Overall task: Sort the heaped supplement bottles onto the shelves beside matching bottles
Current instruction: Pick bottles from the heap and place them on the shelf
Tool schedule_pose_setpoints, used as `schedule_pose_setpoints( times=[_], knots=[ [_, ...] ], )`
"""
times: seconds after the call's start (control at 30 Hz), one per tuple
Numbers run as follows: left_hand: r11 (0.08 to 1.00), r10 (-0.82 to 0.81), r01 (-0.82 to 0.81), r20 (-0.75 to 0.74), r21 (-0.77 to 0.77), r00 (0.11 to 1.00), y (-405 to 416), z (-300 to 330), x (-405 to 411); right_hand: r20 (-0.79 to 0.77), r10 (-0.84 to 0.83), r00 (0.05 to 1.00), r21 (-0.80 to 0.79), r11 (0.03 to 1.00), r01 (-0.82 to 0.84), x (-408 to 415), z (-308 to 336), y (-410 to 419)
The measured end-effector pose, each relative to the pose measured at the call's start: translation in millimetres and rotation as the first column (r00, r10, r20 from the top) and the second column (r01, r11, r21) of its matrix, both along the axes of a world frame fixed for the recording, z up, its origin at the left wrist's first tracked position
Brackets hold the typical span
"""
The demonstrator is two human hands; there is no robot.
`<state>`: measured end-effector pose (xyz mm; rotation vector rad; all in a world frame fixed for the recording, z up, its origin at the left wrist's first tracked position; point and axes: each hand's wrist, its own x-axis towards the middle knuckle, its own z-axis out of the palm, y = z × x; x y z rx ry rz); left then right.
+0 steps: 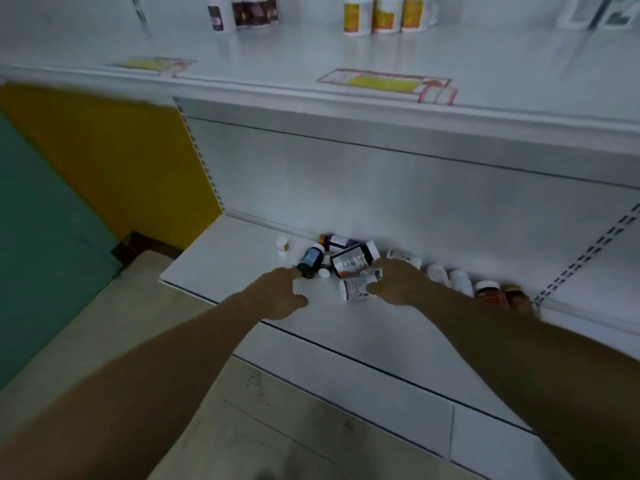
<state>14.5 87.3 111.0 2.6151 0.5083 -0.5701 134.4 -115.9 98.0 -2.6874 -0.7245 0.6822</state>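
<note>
The heaped supplement bottles (341, 263) are found largely unsorted on the bottom shelf (221, 258), the left hand (282, 296) reaching a dark bottle (310, 260), the right hand (394, 284) pinching a white bottle (356, 289); whether the left grip is closed cannot be told.

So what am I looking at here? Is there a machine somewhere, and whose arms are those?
No machine: a person wears a camera on the head, looking down at their own bare arms. Both reach to a heap of supplement bottles lying on the low white shelf. The left hand touches a dark bottle with a blue label; whether it has a grip yet is unclear. The right hand closes on a small white bottle. On the upper shelf stand yellow-labelled bottles and dark-labelled bottles, where matching ones belong.
</note>
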Motion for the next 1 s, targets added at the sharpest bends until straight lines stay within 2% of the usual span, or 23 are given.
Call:
schedule_pose_setpoints(
  times=[0.27,0.43,0.47,0.6,0.7,0.8,0.87,0.93,1.0],
  knots=[
    [0.973,-0.23,0.227,0.06,0.047,0.971,64.2,-79.0,86.2,-0.082,-0.245,0.966,-0.039,0.969,0.243,-0.7,-71.4,53.4],
    [0.907,-0.341,0.327,0.008,0.266,0.94,61.4,-134.0,103.1,-0.064,-0.314,0.947,-0.089,0.947,0.308,-6.7,-107.0,65.7],
    [0.903,-0.341,0.319,0.028,0.287,0.94,59.4,-139.2,99.6,-0.054,-0.336,0.94,-0.082,0.94,0.332,-9.2,-111.5,65.3],
    [0.924,-0.307,0.219,0.268,0.312,0.913,49.6,-148.6,89.5,0.049,-0.446,0.894,-0.028,0.894,0.447,-9.8,-125.0,63.8],
    [0.967,-0.208,0.146,0.323,0.208,0.923,41.8,-153.3,83.4,-0.014,-0.581,0.814,0.077,0.811,0.58,-12.6,-123.3,61.8],
    [0.998,0.03,-0.01,0.327,-0.063,0.945,40.5,-150.8,77.4,-0.117,-0.628,0.769,0.192,0.746,0.638,-15.9,-122.0,53.5],
    [0.966,0.17,-0.102,0.288,-0.237,0.942,40.0,-140.6,73.3,-0.289,-0.637,0.715,0.332,0.633,0.699,-20.6,-110.0,46.8],
    [0.873,0.356,-0.225,0.248,-0.433,0.901,34.7,-121.1,65.3,-0.522,-0.585,0.62,0.441,0.437,0.784,-29.1,-89.6,42.2],
    [0.66,0.546,-0.316,0.147,-0.682,0.825,25.5,-93.2,51.5,-0.733,-0.461,0.5,0.45,0.223,0.865,-42.3,-63.3,38.2]
  ],
)
